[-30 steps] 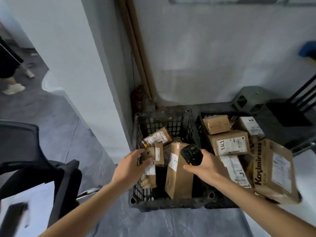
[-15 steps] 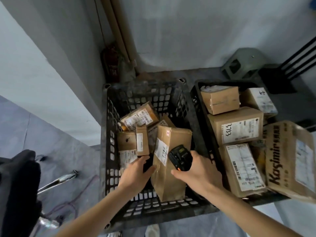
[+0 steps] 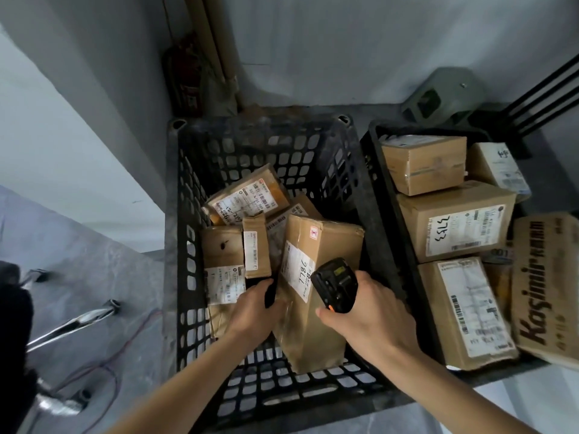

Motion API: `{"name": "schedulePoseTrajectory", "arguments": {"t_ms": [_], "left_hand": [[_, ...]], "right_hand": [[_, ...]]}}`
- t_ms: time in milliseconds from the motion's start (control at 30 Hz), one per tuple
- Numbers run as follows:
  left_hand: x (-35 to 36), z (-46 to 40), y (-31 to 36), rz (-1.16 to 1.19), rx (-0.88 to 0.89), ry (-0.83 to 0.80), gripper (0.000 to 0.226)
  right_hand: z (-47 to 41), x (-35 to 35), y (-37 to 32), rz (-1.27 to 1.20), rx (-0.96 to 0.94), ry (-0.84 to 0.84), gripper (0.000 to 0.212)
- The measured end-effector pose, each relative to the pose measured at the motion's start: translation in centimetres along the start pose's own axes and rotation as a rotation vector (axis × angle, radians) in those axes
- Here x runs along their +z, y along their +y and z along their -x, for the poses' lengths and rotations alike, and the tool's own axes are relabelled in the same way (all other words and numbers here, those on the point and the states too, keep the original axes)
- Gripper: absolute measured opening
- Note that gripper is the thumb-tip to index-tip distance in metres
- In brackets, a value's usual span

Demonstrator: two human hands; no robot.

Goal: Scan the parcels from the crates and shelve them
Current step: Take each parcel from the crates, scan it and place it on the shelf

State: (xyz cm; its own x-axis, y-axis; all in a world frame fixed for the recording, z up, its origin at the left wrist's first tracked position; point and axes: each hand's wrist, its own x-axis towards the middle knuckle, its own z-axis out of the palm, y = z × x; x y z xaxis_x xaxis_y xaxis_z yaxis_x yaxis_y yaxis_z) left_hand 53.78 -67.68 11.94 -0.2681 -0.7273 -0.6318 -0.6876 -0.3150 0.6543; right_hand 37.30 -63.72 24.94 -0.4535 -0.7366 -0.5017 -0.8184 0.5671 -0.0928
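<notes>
Left crate: black plastic, walls and floor pierced in a regular grid of rounded openings. Inside it, tall parcel: plain brown cardboard, white label with black handwritten "7786", small red-and-white sticker near its top edge. Behind the tall parcel, padded parcel: orange-brown, white label with black barcodes. Scanner, in front of the tall parcel's label: black body, yellow-green screen, orange key. Right of the left crate, second crate: black. In it, brown boxes; largest box printed "Kasimir" in dark brown letters. Floor: mottled grey.
</notes>
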Motion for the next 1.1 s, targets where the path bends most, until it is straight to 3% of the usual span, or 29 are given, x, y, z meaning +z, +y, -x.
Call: {"name": "schedulePoseTrajectory", "arguments": {"t_ms": [200,467,633,833,1100], "left_hand": [[0.8,-2.0,-0.4,0.028,-0.050,-0.039,0.059],[1.1,-2.8,0.2,0.280,-0.135,-0.131,0.055],[0.4,-0.9,0.2,0.329,-0.072,-0.139,0.030],[-1.5,2.7,0.7,0.431,-0.012,-0.011,0.052],[-6.6,8.7,4.0,0.630,0.057,0.089,0.046]], "right_hand": [[-0.2,0.5,0.4,0.014,-0.026,0.020,0.069],[-0.2,0.4,0.5,-0.006,-0.039,0.013,0.066],[0.5,0.2,0.5,-0.127,-0.023,0.044,0.050],[1.5,-1.2,0.2,-0.336,-0.031,0.062,0.051],[3.8,-5.5,0.3,-0.615,-0.053,0.094,0.033]]}}
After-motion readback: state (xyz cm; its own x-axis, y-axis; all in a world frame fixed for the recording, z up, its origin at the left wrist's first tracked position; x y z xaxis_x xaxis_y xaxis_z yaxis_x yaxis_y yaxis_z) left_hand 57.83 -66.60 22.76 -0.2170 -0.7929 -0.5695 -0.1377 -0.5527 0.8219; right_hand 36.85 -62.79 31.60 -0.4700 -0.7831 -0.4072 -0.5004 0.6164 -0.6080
